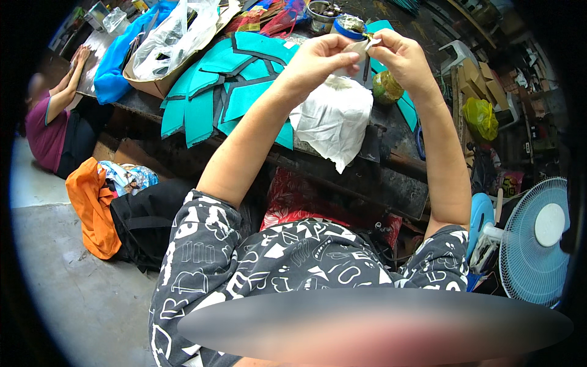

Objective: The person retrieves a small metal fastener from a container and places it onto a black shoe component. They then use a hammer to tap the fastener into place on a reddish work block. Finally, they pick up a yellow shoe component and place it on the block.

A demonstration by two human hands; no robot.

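Observation:
Both my hands are raised over the workbench, close together. Between their fingertips is a small pale scrap (362, 46), thin like paper or cloth; its exact kind is too small to tell. My left hand (318, 66) pinches its left side with thumb and forefinger. On the other side my right hand (405, 60) grips it between thumb and fingers. Just beyond them stands a tub with a blue rim (350, 25). A crumpled white cloth (335, 116) hangs over the bench edge below my hands. Teal cut pieces with black edges (244, 76) lie heaped to the left.
A yellowish wrapped bundle (386, 87) sits beside my right wrist. At the back left is a cardboard box (150, 85) with plastic bags. A person in a purple shirt (46, 125) sits far left. A fan (538, 238) stands right; an orange cloth (92, 211) lies left.

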